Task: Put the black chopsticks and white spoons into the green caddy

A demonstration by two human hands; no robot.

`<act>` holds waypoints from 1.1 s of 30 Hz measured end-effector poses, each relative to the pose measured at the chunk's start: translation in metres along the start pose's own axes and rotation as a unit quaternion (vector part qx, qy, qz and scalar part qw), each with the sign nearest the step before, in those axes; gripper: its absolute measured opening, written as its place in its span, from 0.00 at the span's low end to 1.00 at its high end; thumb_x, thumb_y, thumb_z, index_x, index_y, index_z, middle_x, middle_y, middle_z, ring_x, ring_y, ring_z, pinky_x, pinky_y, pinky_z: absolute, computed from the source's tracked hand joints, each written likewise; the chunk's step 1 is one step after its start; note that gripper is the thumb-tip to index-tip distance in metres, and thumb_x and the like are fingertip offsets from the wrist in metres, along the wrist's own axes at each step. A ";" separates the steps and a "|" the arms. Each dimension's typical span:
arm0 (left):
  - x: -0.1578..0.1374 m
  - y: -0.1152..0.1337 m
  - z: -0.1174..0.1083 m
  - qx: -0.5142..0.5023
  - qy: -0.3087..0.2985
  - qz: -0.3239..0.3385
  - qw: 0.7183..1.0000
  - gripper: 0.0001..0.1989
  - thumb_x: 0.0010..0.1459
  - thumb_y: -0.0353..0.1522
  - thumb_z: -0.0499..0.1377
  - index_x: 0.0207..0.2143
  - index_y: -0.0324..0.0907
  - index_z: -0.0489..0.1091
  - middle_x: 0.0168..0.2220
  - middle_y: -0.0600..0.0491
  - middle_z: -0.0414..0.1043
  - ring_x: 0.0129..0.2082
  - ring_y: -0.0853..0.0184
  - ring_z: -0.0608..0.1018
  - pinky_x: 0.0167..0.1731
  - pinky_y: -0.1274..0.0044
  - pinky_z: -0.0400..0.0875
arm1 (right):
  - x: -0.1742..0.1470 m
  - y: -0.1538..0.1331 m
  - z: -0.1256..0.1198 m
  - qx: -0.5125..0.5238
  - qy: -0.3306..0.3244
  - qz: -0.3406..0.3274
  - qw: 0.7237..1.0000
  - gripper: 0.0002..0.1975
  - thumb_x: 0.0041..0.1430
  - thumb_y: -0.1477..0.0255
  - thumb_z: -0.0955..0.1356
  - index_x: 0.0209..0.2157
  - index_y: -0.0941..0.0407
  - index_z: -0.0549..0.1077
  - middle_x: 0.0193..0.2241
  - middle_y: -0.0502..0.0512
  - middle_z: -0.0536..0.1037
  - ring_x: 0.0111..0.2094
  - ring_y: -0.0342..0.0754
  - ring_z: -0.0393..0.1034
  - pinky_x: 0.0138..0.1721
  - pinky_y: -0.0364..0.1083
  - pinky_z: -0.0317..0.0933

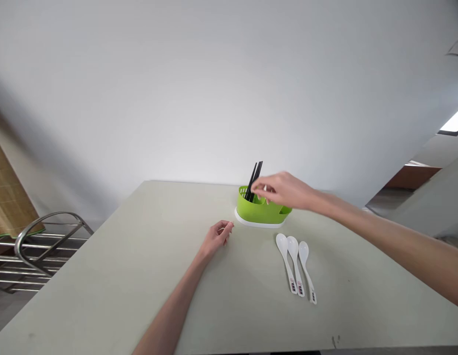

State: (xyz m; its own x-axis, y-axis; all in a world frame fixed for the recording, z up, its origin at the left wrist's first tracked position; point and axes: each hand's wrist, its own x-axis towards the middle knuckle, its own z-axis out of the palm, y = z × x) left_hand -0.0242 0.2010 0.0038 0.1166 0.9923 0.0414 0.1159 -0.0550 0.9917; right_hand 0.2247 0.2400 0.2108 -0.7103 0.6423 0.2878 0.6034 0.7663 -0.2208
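Note:
A green cutlery holder (260,213) with a white base stands towards the back of the table. Several black chopsticks (254,180) lean upright in its left compartment. Over the holder, just right of the chopsticks, hovers my right hand (280,190). Its fingers are bent and slightly apart, and I see nothing held in them. My left hand (217,234) rests on the table left of the holder, its fingers curled closed around nothing visible. In front of the holder lie three white spoons (292,246), bowls pointing away from me, handles towards me.
The pale table (140,276) reaches back to a white wall (199,98). A metal rack (40,251) stands on the floor at the left, beside a hanging bamboo mat (9,197). Part of the holder's right end is hidden by my right forearm.

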 end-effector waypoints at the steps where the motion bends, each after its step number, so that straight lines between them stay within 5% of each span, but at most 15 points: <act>1: 0.000 0.000 0.000 0.000 -0.001 0.000 1.000 0.27 0.59 0.57 0.59 0.39 0.42 0.73 0.28 0.57 0.66 0.25 0.71 0.68 0.27 0.78 0.65 | -0.019 -0.003 0.005 -0.007 -0.019 -0.021 1.000 0.12 0.71 0.66 0.64 0.43 0.52 0.79 0.34 0.49 0.85 0.28 0.45 0.78 0.35 0.44 0.66; 5: -0.002 0.005 0.000 0.017 0.000 0.001 1.000 0.27 0.59 0.57 0.59 0.39 0.41 0.72 0.28 0.56 0.67 0.25 0.71 0.68 0.28 0.78 0.65 | -0.105 -0.002 0.027 0.006 -0.086 -0.020 0.996 0.16 0.73 0.63 0.61 0.44 0.49 0.81 0.38 0.53 0.85 0.28 0.47 0.76 0.33 0.46 0.63; 9: -0.005 0.012 0.006 0.086 -0.003 0.010 0.996 0.26 0.60 0.56 0.58 0.39 0.41 0.73 0.27 0.57 0.67 0.24 0.71 0.67 0.28 0.77 0.64 | -0.187 0.014 0.054 0.088 -0.085 0.168 0.978 0.18 0.71 0.55 0.62 0.40 0.46 0.81 0.32 0.54 0.84 0.29 0.52 0.75 0.33 0.48 0.63; 12: -0.010 0.014 0.017 0.182 -0.007 0.040 0.982 0.24 0.60 0.54 0.58 0.36 0.43 0.75 0.25 0.56 0.68 0.25 0.69 0.67 0.28 0.76 0.63 | -0.235 0.032 0.078 0.190 -0.026 0.309 0.931 0.22 0.68 0.49 0.62 0.35 0.48 0.79 0.26 0.52 0.81 0.26 0.52 0.75 0.30 0.48 0.64; 15: -0.015 0.013 0.031 0.279 -0.007 0.058 0.958 0.19 0.60 0.49 0.57 0.34 0.45 0.76 0.25 0.55 0.73 0.26 0.66 0.70 0.29 0.75 0.63 | -0.267 0.051 0.105 0.309 0.070 0.378 0.870 0.25 0.66 0.45 0.63 0.36 0.52 0.77 0.31 0.55 0.82 0.27 0.51 0.76 0.30 0.48 0.66; 19: -0.022 0.011 0.056 0.354 0.004 0.068 0.933 0.15 0.62 0.45 0.56 0.34 0.47 0.76 0.28 0.54 0.76 0.27 0.65 0.72 0.31 0.74 0.63 | -0.284 0.063 0.137 0.382 0.171 0.415 0.808 0.28 0.63 0.42 0.64 0.35 0.54 0.76 0.30 0.56 0.81 0.26 0.50 0.74 0.29 0.48 0.66; 26: -0.015 0.010 0.103 0.359 -0.033 0.073 0.930 0.14 0.64 0.44 0.56 0.46 0.47 0.71 0.36 0.54 0.77 0.27 0.66 0.74 0.33 0.73 0.65 | -0.285 0.056 0.156 0.330 0.227 0.401 0.824 0.27 0.65 0.43 0.63 0.34 0.52 0.75 0.28 0.54 0.80 0.25 0.49 0.72 0.31 0.48 0.65; 33: 0.016 0.035 0.165 0.404 -0.057 0.057 0.911 0.29 0.62 0.44 0.60 0.61 0.42 0.60 0.60 0.39 0.68 0.38 0.60 0.80 0.45 0.66 0.70 | -0.286 0.060 0.156 0.351 0.255 0.385 0.815 0.25 0.66 0.44 0.62 0.34 0.51 0.74 0.27 0.53 0.80 0.24 0.50 0.72 0.30 0.48 0.65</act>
State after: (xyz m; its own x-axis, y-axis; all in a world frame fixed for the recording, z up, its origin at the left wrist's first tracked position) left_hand 0.1445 0.1963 0.0195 0.2700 0.9596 0.0793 0.7799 -0.2663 0.5665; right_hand 0.4080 0.1049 -0.0304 0.1317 0.9838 0.1213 0.3163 0.0742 -0.9457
